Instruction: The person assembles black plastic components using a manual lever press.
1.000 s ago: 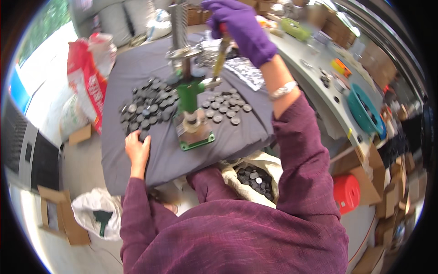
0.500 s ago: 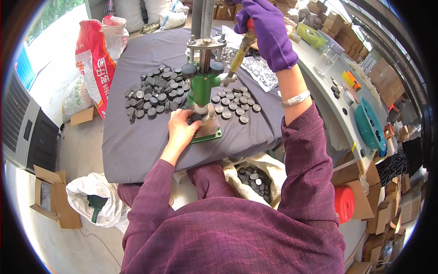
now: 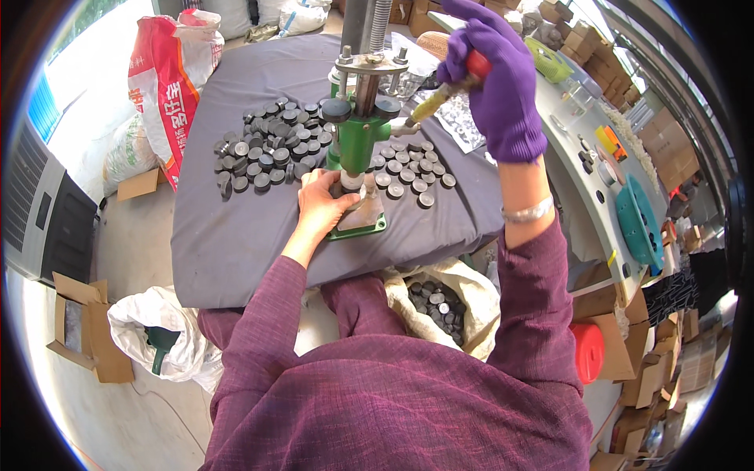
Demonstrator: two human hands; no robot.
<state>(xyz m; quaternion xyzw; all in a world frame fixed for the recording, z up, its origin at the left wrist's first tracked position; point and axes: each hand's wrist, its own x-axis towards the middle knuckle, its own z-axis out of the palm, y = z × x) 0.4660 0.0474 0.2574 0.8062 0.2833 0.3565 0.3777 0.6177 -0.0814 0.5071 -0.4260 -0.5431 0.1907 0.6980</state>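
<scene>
In the middle of the cloth-covered table stands a green hand press (image 3: pixel 357 145) with a threaded column. My bare left hand (image 3: pixel 320 206) is at its base plate, thumb and fingers pinched together right beside the white round tip under the ram. Whatever lies between those fingertips is mostly hidden; a small shiny edge shows by the thumb. My right hand (image 3: pixel 503 90), in a purple glove, is closed around the red knob (image 3: pixel 477 64) of the press's yellow-wrapped lever (image 3: pixel 430 104). Dark round caps (image 3: pixel 275 141) are heaped left of the press. Grey-faced round pieces (image 3: pixel 408 169) lie scattered on its right.
An open sack of round pieces (image 3: pixel 436 306) sits by my right knee. Left of my legs is a white sack (image 3: pixel 181 345) with a green scoop. At the right, a long table (image 3: pixel 577 157) bears a teal basket (image 3: pixel 640 224). A red bucket (image 3: pixel 587 353) stands below it.
My right hand has swung the lever's knob to the right and nearer to me. The dark cap seen at my left fingertips is out of sight, and those fingers sit closer to the ram's tip.
</scene>
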